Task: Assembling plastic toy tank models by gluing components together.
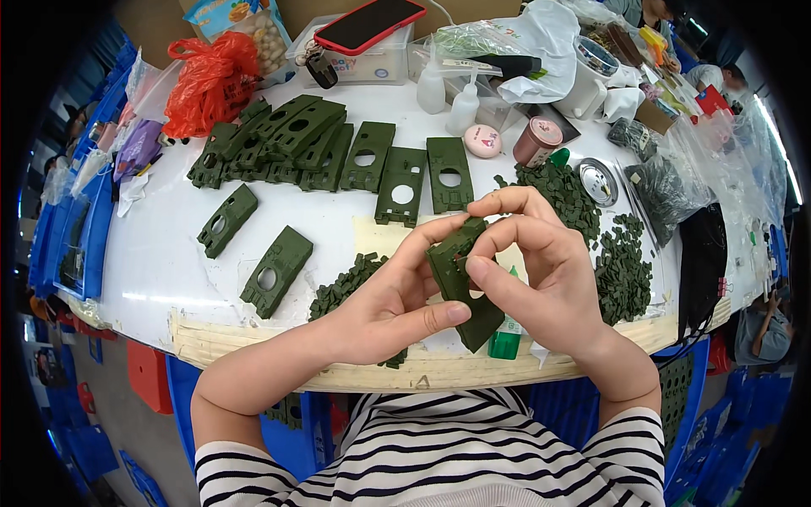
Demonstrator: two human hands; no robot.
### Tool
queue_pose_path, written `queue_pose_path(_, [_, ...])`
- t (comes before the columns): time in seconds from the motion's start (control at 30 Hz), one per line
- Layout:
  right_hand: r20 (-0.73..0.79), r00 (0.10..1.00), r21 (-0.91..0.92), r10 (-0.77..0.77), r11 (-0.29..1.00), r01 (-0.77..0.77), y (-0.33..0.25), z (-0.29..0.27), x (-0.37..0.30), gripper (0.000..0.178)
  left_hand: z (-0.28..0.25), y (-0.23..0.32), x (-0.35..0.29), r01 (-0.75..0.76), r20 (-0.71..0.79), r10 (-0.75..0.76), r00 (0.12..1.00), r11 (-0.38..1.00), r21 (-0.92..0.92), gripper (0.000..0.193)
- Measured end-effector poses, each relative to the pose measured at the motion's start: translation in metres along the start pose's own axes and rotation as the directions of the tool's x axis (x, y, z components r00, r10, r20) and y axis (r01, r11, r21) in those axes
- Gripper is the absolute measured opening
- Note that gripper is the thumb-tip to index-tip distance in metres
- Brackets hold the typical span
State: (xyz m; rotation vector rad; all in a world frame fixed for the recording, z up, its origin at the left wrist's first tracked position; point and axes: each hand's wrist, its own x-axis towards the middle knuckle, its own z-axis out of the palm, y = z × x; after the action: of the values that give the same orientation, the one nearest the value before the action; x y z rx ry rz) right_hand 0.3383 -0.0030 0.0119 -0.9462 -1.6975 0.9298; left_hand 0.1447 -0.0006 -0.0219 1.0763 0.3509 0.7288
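My left hand [390, 296] grips a dark green plastic toy tank hull [449, 272], held tilted above the table's near edge. Thumb and fingers of my right hand [547, 275] are closed in a pinch at the hull's upper side; whatever is between them is too small or hidden to name. Just behind the hull, partly covered by it, is a small green bottle [504, 345]. Beyond my hands lie more tank hulls with round holes, one [401, 188] near the middle. A pile of small green parts [345, 283] sits beside my left wrist.
Stacked hulls [296, 127] fill the back left. Loose green pieces [623, 270] lie at right, near a round metal tin [598, 182]. Two white squeeze bottles [464, 108], a red-cased phone [370, 25] and a red plastic bag [211, 80] stand behind. A wooden strip [253, 342] edges the table.
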Motion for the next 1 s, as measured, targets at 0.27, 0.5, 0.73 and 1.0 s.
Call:
queue_pose_path(0.27, [-0.016,0.999,0.047,0.038,0.998,-0.037,-0.0003,0.003,-0.0011,0.008,-0.0005,-0.0018,-0.0001,-0.009,-0.005,0.01,1.0,1.0,0.016,0.074])
queue_pose_path(0.5, [0.044,0.999,-0.031,0.02,0.999,-0.018,-0.0022,0.0002,-0.0013,0.004,-0.0006,-0.0034,0.0005,-0.018,-0.009,0.018,1.0,1.0,0.019,0.073])
queue_pose_path(0.73, [0.025,1.0,-0.084,-0.012,0.996,0.014,-0.0016,0.0014,-0.0014,0.005,-0.0008,-0.0036,0.0009,-0.05,-0.005,0.051,0.999,0.996,0.067,0.071])
queue_pose_path(1.0, [0.039,0.998,-0.098,-0.039,0.994,0.043,-0.0003,-0.0002,-0.0004,0.006,-0.0013,-0.0039,0.0013,-0.051,0.0,0.052,0.999,0.996,0.067,0.072])
